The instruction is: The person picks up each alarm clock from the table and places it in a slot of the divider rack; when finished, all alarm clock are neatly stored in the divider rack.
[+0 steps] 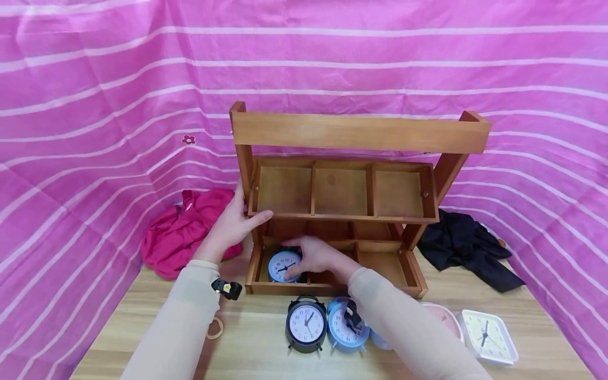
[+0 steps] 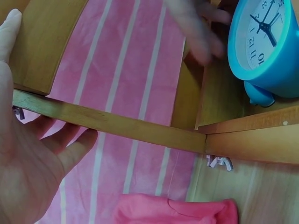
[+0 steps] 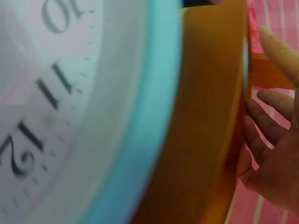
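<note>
A wooden two-tier rack (image 1: 361, 132) with divided trays stands on the table. My left hand (image 1: 235, 221) grips its left side, thumb by the upper tray's front edge and fingers beyond the post (image 2: 117, 120). In the lower tray's left compartment sits a blue alarm clock (image 1: 280, 261), face outward. My right hand (image 1: 315, 258) is at that clock's right side, its thumb in front of the face. In the left wrist view, the right hand's fingers are blurred and beside the clock, with a gap visible. Another blue alarm clock (image 1: 339, 324) stands under my right wrist, close up in the right wrist view.
A black alarm clock (image 1: 306, 323) stands before the rack. Farther right are a pink round object (image 1: 444, 316), partly covered by my sleeve, and a white square clock (image 1: 489, 338). Red cloth (image 1: 166, 243) lies left, black cloth (image 1: 463, 248) right. A small brown ring (image 1: 216, 328) lies near my left forearm.
</note>
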The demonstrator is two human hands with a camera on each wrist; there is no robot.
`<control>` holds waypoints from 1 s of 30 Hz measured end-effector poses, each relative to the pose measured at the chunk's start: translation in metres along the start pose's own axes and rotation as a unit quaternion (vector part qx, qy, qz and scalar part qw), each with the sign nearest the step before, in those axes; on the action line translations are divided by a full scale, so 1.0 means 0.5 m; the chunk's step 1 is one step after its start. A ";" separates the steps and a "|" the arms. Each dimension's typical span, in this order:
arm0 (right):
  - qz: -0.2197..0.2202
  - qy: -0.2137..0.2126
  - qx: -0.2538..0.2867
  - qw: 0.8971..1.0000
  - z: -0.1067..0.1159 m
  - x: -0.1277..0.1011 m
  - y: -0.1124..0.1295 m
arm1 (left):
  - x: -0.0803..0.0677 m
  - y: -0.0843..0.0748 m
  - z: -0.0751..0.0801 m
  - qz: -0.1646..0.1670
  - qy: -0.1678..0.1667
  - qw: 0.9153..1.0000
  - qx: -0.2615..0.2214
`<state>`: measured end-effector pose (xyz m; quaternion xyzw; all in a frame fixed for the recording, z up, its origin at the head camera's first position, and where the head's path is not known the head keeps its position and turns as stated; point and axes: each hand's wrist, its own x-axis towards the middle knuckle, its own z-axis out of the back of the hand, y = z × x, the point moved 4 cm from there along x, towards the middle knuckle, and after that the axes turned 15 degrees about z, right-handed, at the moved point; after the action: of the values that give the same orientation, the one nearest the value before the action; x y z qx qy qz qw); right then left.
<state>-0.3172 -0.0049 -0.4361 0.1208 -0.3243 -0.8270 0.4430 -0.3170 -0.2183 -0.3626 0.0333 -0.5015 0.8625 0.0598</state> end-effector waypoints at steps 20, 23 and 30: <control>0.077 -0.103 -0.060 0.990 0.081 -0.181 0.071 | -0.005 0.002 -0.001 0.018 -0.006 1.000 0.014; 0.087 -0.100 -0.059 0.989 0.078 -0.202 0.077 | -0.004 -0.002 -0.003 0.014 -0.001 1.000 0.009; 0.095 -0.067 -0.058 0.992 0.049 -0.224 0.096 | 0.000 0.002 -0.002 0.010 0.000 1.000 0.000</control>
<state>-0.2329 0.0772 -0.3964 0.0082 -0.3151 -0.8047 0.5031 -0.3169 -0.2178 -0.3641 0.0280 -0.5017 0.8631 0.0511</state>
